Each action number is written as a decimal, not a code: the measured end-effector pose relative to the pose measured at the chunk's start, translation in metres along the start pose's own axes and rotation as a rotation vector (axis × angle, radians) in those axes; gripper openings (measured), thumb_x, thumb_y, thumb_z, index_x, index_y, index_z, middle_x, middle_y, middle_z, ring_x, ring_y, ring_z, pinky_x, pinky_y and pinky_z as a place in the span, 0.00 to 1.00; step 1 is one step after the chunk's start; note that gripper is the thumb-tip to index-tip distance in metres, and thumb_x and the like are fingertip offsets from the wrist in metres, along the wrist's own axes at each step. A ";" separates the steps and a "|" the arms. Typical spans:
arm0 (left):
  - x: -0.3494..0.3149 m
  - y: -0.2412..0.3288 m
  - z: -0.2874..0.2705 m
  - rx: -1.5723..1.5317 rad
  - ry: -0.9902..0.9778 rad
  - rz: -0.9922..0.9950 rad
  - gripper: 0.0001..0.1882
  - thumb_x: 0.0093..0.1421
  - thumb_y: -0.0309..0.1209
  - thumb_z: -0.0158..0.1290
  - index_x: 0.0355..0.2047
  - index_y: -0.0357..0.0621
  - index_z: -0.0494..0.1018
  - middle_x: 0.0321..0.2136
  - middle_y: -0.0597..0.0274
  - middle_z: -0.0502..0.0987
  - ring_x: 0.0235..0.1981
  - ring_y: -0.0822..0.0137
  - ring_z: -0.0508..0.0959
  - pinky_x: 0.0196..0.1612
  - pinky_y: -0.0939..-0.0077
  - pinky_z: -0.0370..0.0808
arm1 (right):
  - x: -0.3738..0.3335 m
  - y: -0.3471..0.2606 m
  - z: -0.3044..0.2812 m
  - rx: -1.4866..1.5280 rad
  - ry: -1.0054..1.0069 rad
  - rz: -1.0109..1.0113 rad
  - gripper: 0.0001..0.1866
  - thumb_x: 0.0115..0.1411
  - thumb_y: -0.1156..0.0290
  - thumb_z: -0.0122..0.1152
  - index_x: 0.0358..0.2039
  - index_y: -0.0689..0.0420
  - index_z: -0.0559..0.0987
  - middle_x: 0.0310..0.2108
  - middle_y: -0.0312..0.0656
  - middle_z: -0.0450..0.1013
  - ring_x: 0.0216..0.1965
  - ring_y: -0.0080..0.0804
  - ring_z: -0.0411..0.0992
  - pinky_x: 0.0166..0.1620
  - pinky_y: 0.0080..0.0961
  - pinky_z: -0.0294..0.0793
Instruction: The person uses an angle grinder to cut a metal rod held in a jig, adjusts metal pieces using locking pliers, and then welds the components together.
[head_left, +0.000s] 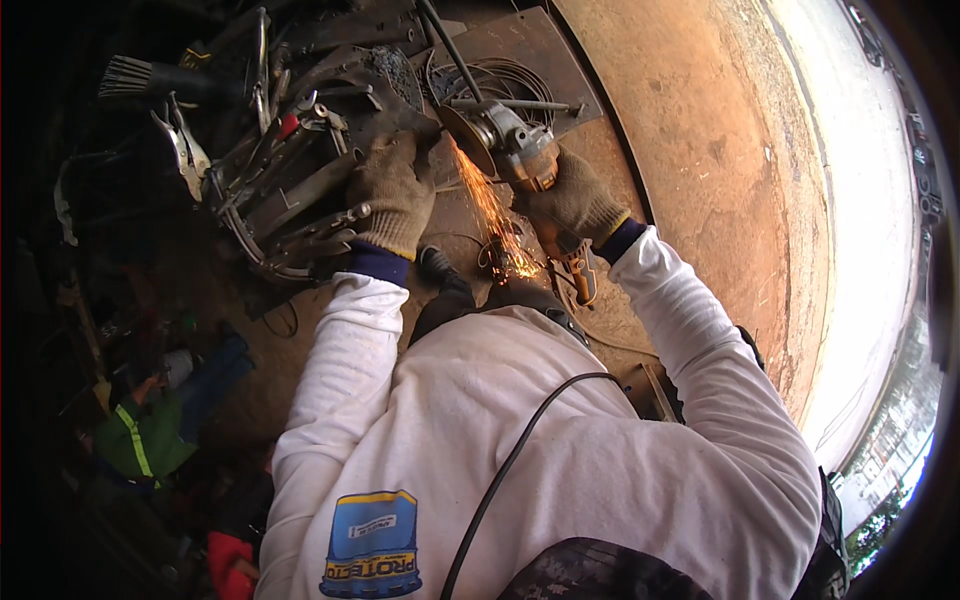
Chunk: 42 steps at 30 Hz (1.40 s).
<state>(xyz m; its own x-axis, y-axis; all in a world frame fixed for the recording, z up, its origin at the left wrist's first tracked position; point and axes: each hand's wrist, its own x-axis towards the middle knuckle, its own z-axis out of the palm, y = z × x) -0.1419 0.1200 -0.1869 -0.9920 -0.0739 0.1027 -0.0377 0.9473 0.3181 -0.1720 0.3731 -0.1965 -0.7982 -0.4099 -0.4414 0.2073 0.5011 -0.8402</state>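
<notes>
My gloved right hand is closed round an angle grinder. An orange-and-black handle end shows below that hand and seems to belong to the grinder. The grinder's disc meets dark metal beside my left hand, and a stream of orange sparks falls toward my legs. My left hand, also gloved, is closed on a dark metal piece at the bench's edge. Its fingertips are partly lost against the dark metal, so the piece's full shape is hidden.
Locking pliers, clamps and a brush crowd the left side. Coiled wire lies on a metal plate ahead. A cable crosses my shirt. At lower left is a person in green.
</notes>
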 end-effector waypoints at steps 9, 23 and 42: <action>-0.001 -0.002 0.000 -0.026 0.009 0.012 0.16 0.63 0.34 0.52 0.48 0.42 0.76 0.46 0.43 0.78 0.49 0.41 0.77 0.53 0.51 0.76 | 0.003 -0.006 -0.001 -0.002 0.017 -0.015 0.37 0.46 0.61 0.75 0.56 0.60 0.73 0.46 0.52 0.79 0.49 0.43 0.77 0.54 0.36 0.75; -0.001 -0.006 0.006 -0.044 0.060 0.038 0.14 0.62 0.33 0.52 0.46 0.43 0.77 0.45 0.43 0.78 0.47 0.41 0.77 0.51 0.51 0.76 | 0.000 -0.002 0.000 -0.040 0.022 0.030 0.37 0.46 0.59 0.74 0.56 0.60 0.74 0.46 0.52 0.79 0.49 0.44 0.78 0.54 0.36 0.75; -0.001 -0.008 0.009 -0.029 0.084 0.040 0.12 0.64 0.34 0.50 0.44 0.44 0.77 0.42 0.44 0.79 0.44 0.41 0.78 0.48 0.50 0.77 | -0.003 -0.012 0.000 -0.022 0.008 0.029 0.37 0.47 0.62 0.74 0.57 0.59 0.73 0.46 0.50 0.79 0.49 0.42 0.77 0.54 0.36 0.75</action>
<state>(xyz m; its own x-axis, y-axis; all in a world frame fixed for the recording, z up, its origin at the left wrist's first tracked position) -0.1415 0.1157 -0.1980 -0.9788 -0.0631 0.1947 0.0068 0.9408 0.3390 -0.1720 0.3686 -0.1851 -0.7964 -0.3892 -0.4628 0.2177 0.5295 -0.8199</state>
